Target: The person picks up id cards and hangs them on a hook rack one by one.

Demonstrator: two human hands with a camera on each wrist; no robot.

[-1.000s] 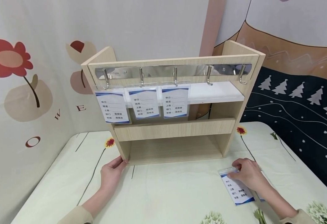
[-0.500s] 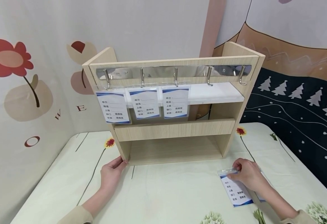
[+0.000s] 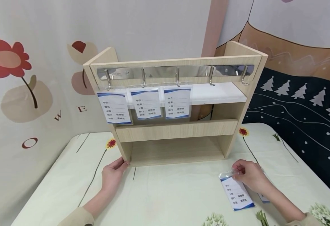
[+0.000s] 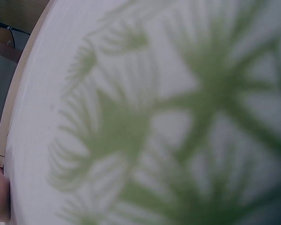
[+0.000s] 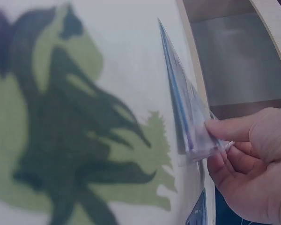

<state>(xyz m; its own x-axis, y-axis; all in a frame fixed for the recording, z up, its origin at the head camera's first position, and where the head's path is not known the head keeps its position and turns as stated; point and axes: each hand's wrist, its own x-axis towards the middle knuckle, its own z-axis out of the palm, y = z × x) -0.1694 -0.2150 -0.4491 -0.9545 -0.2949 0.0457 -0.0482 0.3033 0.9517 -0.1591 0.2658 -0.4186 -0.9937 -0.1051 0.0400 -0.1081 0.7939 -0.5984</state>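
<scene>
In the head view my right hand (image 3: pixel 251 177) pinches the clear top edge of a badge holder (image 3: pixel 236 193) with a white and blue card, at the table's right. The right wrist view shows thumb and fingers on that badge (image 5: pixel 185 103), seen nearly edge-on. A second badge (image 3: pixel 263 198) lies partly hidden under the right wrist. My left hand (image 3: pixel 112 175) holds the lower left corner of a wooden shelf (image 3: pixel 176 131), thumb at its front. Three similar badges hang from the shelf's left hooks: left (image 3: pixel 114 108), middle (image 3: pixel 146 104), right (image 3: pixel 177 103).
A metal strip (image 3: pixel 160 72) with several hooks runs along the shelf's top board. The two right-hand hooks, one (image 3: pixel 211 76) beside the other (image 3: pixel 244 75), carry nothing. A flowered cloth (image 3: pixel 167 194) covers the table; printed curtains (image 3: pixel 159 28) stand behind.
My right hand has drawn the pinched badge slightly left and towards me, off the second badge. The left hand and the shelf stay in place.
</scene>
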